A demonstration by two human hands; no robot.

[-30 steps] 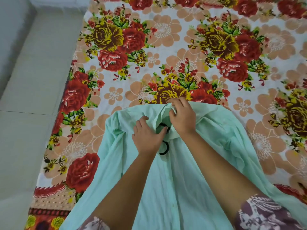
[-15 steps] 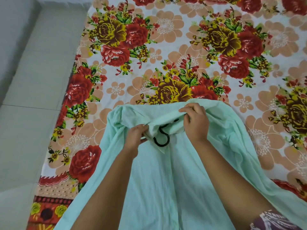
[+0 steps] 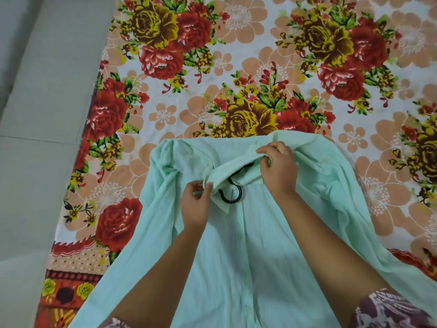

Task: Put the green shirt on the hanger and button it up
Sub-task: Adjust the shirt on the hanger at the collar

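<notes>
- the green shirt lies spread out, its collar bunched round the black hanger hook, which pokes out at the neck.
- it looks thin, light and floppy, so it would likely slip unless held by the firmer collar band or the button placket below the hook.
- the left hand pinches collar cloth just left of the hook; the right hand grips the collar fold just right of it.
- a floral sheet lies beneath; grey floor is well left of the hook.

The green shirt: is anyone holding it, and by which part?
Both hands hold the shirt by its collar: the left hand pinches one end beside the hanger hook, the right hand grips further along.
</notes>
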